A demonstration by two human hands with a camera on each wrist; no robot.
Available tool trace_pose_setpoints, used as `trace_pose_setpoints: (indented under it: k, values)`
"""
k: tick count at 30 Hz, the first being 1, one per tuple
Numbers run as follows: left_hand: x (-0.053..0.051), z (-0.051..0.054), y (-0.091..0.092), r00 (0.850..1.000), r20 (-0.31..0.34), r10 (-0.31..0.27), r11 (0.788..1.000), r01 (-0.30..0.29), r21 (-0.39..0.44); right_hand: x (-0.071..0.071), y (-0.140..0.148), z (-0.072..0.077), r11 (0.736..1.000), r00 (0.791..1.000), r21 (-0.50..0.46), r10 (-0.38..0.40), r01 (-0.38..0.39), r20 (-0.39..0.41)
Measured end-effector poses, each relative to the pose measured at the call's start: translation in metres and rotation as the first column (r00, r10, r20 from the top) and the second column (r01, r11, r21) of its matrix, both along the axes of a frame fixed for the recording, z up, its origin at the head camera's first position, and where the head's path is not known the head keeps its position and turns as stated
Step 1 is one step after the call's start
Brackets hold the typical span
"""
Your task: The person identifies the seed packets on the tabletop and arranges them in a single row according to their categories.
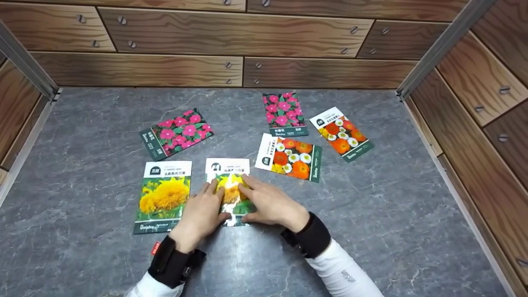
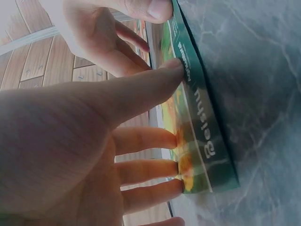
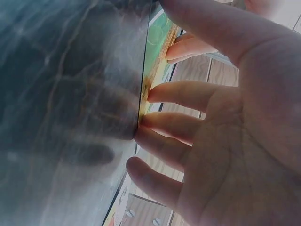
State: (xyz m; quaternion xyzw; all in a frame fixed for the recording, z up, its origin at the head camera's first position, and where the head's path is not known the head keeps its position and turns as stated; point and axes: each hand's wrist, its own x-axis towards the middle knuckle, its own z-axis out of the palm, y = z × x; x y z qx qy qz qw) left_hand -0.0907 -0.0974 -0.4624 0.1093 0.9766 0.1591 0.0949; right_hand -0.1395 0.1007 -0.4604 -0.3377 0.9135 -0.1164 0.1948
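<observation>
A seed packet with a yellow sunflower picture lies flat on the grey table, glare across its middle. On its left side rests my left hand, fingers extended. My right hand touches the right side, its fingers also stretched out. In the left wrist view, the thumb and fingertips press on the face of the packet near its green lower band. The right wrist view has fingertips along the edge of the packet. Left of it lies a second yellow sunflower packet, its right edge beside my left hand.
Further back lie a tilted pink-flower packet and an upright pink-flower packet. Two orange-and-white flower packets, one nearer and one at right, lie close by. Wood-patterned panels wall the table's back and sides.
</observation>
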Motion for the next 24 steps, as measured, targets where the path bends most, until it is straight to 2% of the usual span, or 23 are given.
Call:
trace_pose_setpoints:
  k: [12, 24]
  values:
    - [0.006, 0.005, -0.014, 0.996, 0.082, 0.029, 0.999, -0.033, 0.038, 0.007, -0.013, -0.005, 0.999, 0.999, -0.009, 0.043, -0.043, -0.021]
    - [0.007, 0.009, -0.021, 0.995, 0.087, 0.039, 0.999, -0.04, 0.014, 0.012, -0.019, -0.011, 0.998, 0.998, -0.005, 0.055, -0.055, -0.032]
